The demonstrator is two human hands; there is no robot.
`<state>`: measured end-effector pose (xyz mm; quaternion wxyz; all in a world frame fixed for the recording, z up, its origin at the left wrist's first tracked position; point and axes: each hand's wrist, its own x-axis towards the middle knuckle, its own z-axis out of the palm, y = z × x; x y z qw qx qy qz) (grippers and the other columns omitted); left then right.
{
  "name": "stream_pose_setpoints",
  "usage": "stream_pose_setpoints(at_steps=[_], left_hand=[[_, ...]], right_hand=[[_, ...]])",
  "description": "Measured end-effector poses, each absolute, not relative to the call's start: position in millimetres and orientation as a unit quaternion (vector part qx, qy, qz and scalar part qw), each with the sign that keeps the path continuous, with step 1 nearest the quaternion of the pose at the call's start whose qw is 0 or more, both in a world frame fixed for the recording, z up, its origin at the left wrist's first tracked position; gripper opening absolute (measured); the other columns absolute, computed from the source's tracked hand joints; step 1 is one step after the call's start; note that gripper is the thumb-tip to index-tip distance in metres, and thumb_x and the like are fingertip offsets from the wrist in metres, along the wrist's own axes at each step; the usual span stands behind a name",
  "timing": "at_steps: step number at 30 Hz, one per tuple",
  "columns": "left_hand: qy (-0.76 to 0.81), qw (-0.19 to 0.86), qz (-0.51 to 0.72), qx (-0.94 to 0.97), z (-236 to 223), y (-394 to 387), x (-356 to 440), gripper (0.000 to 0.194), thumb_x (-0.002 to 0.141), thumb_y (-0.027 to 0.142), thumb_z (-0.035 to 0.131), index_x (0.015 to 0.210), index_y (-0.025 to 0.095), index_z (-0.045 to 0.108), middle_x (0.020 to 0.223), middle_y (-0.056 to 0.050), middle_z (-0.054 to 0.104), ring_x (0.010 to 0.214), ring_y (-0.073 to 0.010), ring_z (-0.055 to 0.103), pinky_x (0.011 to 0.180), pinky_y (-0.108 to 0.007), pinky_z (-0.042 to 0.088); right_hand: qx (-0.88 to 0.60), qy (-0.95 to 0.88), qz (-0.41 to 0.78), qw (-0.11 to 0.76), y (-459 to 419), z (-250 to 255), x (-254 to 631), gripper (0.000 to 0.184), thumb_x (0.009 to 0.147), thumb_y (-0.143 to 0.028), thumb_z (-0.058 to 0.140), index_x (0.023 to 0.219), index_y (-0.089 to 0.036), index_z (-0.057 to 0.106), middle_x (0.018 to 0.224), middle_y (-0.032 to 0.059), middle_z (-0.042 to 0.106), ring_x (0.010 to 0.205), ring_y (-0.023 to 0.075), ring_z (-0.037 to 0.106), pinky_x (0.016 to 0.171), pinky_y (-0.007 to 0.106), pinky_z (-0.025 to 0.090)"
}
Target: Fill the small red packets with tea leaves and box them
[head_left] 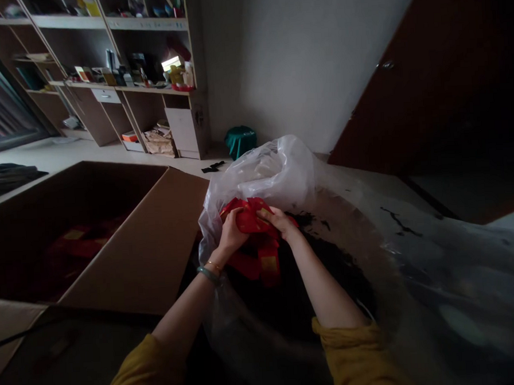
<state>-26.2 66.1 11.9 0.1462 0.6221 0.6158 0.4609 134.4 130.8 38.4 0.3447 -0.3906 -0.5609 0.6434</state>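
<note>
Both of my hands grip a red cloth-like piece (250, 220) with small gold marks, too dim to name more exactly. My left hand (232, 235) has its fingers curled round the near left side, and my right hand (280, 221) pinches the right side with the thumb on top. Just below hangs or lies another red piece with a gold label (269, 265). Under my hands is a large clear plastic bag (272, 163), its mouth bunched up at the back. Dark loose material (334, 269) spreads inside the bag.
To the left stands an open cardboard box (135, 250) with more red pieces (76, 239) inside. Behind are a shelf unit (185, 130), a green covered bin (240, 140) and black scraps (213, 167) on the floor. A brown door (407, 92) is at right.
</note>
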Motion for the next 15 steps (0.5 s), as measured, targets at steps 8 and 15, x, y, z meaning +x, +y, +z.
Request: stream_pose_setpoints(at_steps=[8, 15], left_hand=[[0.549, 0.124, 0.532, 0.632, 57.8, 50.2, -19.9, 0.058, 0.063, 0.014, 0.069, 0.116, 0.018, 0.045, 0.12, -0.008, 0.06, 0.111, -0.0222, 0.058, 0.098, -0.036, 0.045], [0.579, 0.073, 0.533, 0.613, 98.5, 4.2, -72.5, 0.062, 0.064, 0.015, 0.069, 0.121, 0.021, 0.045, 0.121, -0.008, 0.058, 0.109, -0.0235, 0.057, 0.095, -0.036, 0.046]], right_hand=[[-0.366, -0.555, 0.64, 0.384, 109.7, 80.7, 133.9, 0.054, 0.06, -0.054, 0.075, 0.099, -0.018, 0.064, 0.094, 0.0054, 0.074, 0.088, 0.0247, 0.068, 0.077, 0.033, 0.053], [-0.317, -0.586, 0.647, 0.372, 74.4, 128.4, 78.8, 0.054, 0.062, -0.051, 0.075, 0.105, -0.02, 0.062, 0.099, 0.0044, 0.072, 0.092, 0.0245, 0.068, 0.08, 0.034, 0.054]])
